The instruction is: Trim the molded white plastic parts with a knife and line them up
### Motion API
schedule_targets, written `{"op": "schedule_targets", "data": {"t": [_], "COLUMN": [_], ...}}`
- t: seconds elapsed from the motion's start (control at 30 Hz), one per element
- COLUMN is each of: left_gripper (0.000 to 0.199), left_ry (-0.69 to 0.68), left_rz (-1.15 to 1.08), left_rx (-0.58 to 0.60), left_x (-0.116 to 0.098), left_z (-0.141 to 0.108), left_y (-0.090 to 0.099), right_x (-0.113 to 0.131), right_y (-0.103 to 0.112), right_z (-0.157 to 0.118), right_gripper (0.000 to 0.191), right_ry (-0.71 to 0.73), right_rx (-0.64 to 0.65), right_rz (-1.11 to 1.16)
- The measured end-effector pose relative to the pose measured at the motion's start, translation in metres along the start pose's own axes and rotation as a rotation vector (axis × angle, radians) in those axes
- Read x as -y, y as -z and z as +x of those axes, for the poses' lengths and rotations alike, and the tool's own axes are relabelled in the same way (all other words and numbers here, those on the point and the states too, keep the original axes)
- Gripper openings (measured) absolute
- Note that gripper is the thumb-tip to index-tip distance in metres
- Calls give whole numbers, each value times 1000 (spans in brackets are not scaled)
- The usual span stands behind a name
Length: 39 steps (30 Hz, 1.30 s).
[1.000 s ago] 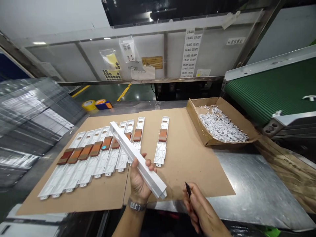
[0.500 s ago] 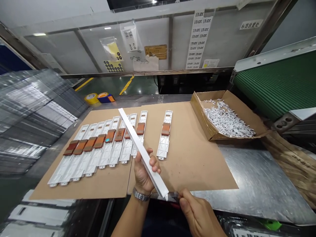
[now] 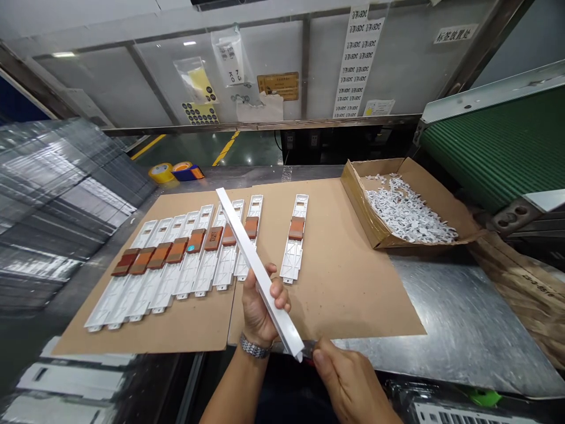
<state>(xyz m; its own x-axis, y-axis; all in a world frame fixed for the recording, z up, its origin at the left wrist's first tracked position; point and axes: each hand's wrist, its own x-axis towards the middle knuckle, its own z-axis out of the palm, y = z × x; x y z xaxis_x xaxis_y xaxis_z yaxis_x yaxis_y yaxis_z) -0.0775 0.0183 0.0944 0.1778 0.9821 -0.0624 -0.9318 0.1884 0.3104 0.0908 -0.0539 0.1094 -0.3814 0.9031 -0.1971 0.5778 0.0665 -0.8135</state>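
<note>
A long white plastic strip (image 3: 251, 253) slants across the middle, held in my left hand (image 3: 259, 309) with the fingers wrapped round its lower half. My right hand (image 3: 351, 377) is closed just right of the strip's lower end. A thin, dark bit shows at its fingertips, too blurred to name. Beyond my hands, a row of white plastic panels (image 3: 205, 268), each with a reddish-brown block (image 3: 213, 238) across it, lies on brown cardboard (image 3: 353, 282). One similar panel (image 3: 292, 259) lies apart, to the right of the row.
An open cardboard box (image 3: 366, 218) of small white plastic pieces (image 3: 404, 209) stands at the right, near a green conveyor belt (image 3: 498, 141). Tape rolls (image 3: 161, 172) sit at the back left. Stacked wrapped panels (image 3: 57, 218) rise at the left. A metal tabletop (image 3: 463, 318) extends right.
My right hand has moved slightly left, closer to the strip's lower end. My left hand and the strip have shifted slightly right. The whole view has tilted a little.
</note>
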Motion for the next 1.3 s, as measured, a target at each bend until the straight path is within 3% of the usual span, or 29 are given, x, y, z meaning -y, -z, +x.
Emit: {"op": "schedule_targets", "data": {"t": [0.33, 1.3], "left_gripper": [27, 29], "left_ry": [0, -18], "left_rz": [3, 46], "left_rx": [38, -50], "left_x": [1, 2], "left_z": [0, 0], "left_y": [-2, -6], "right_x": [1, 2], "right_y": [2, 4], "right_z": [-1, -1], "right_gripper": [44, 46], "right_ry": [-2, 21], "right_rx": [21, 22], "right_rz": [-17, -69]}}
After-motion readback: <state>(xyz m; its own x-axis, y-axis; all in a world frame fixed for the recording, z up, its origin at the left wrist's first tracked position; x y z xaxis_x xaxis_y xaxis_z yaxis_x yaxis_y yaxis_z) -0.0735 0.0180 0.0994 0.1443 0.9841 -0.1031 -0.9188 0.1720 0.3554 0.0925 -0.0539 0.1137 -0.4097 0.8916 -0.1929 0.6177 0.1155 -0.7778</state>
